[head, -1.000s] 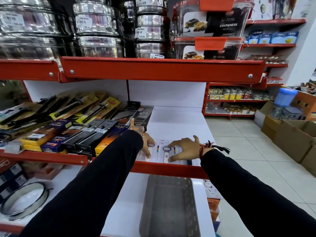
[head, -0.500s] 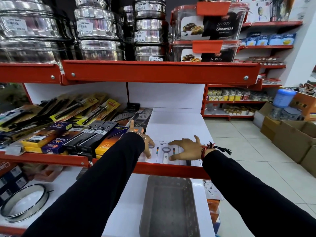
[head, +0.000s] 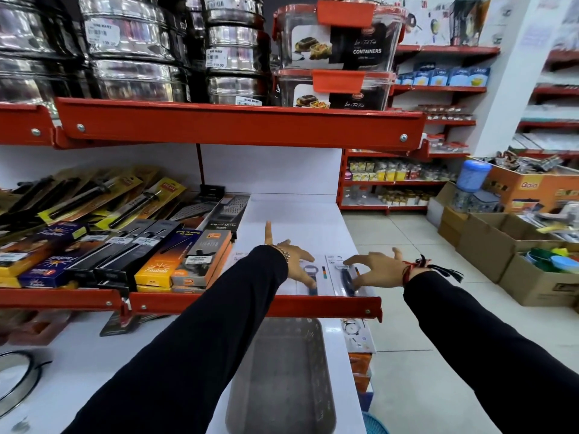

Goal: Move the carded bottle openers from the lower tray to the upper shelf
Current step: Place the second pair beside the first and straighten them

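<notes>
our fingers (head: 308, 278) on the left hand (head: 294, 261) are spread flat, with the thumb sticking up, pressing on one carded bottle opener (head: 313, 274) that lies on the white upper shelf (head: 291, 220) just behind its red front lip (head: 250, 303). our right hand (head: 376, 270) hovers over a second carded bottle opener (head: 344, 274), just beside the first; its fingers are spread and curled, the tips touching the card's upper and lower parts, though we cannot tell whether they truly pinch it. both cards lie flat, side by side, near the shelf's front edge. below the lip sits the grey tray (head: 282, 380) on the lower shelf, and we see no cards on its visible bottom. to the left of our hands, boxed lighters (head: 200, 261) and carded tools are stacked on the same upper shelf. both sleeves are black; a beaded bracelet (head: 280, 249) sits on the left wrist and a red and black thread band (head: 416, 270) on the right.
</notes>
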Action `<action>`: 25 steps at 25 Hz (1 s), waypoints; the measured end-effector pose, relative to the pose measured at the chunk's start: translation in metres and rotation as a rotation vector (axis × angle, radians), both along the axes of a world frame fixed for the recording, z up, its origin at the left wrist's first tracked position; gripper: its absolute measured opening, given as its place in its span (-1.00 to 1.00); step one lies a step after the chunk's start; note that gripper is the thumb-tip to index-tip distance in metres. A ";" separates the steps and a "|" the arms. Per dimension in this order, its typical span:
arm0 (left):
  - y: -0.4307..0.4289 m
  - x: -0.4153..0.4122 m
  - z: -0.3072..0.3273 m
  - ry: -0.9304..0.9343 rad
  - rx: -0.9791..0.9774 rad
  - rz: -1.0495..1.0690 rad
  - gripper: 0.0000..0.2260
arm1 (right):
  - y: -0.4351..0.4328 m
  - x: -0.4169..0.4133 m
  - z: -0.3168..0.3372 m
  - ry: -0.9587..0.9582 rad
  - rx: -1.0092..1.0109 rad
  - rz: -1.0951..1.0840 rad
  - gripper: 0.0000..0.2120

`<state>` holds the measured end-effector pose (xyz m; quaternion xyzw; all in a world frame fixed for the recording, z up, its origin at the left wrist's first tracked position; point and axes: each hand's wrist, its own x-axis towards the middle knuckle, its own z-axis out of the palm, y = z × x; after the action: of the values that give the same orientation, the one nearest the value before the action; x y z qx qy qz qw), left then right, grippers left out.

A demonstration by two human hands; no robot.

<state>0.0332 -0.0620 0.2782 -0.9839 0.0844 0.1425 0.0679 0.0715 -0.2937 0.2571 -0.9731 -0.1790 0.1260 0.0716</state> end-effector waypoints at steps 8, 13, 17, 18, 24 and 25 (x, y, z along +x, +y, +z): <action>0.001 0.001 0.001 0.054 -0.027 0.006 -0.30 | 0.006 -0.004 -0.007 -0.036 0.026 0.005 -0.42; 0.004 0.003 0.000 0.073 0.007 0.025 -0.26 | 0.009 -0.006 -0.005 -0.040 0.023 0.009 -0.41; 0.007 0.006 -0.001 0.085 0.041 0.024 -0.23 | 0.010 -0.006 -0.007 -0.049 0.035 0.017 -0.41; 0.008 0.006 -0.002 0.090 0.051 0.021 -0.22 | 0.011 -0.006 -0.008 -0.051 0.038 0.021 -0.41; 0.012 0.006 -0.006 0.075 0.049 0.012 -0.18 | 0.015 -0.009 -0.008 -0.067 0.027 0.030 -0.42; 0.012 0.006 -0.007 0.071 0.050 0.013 -0.18 | 0.015 -0.010 -0.008 -0.065 0.031 0.028 -0.42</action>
<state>0.0388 -0.0496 0.2712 -0.9767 0.0769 0.1797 0.0884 0.0619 -0.2784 0.2493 -0.9729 -0.1968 0.0923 0.0788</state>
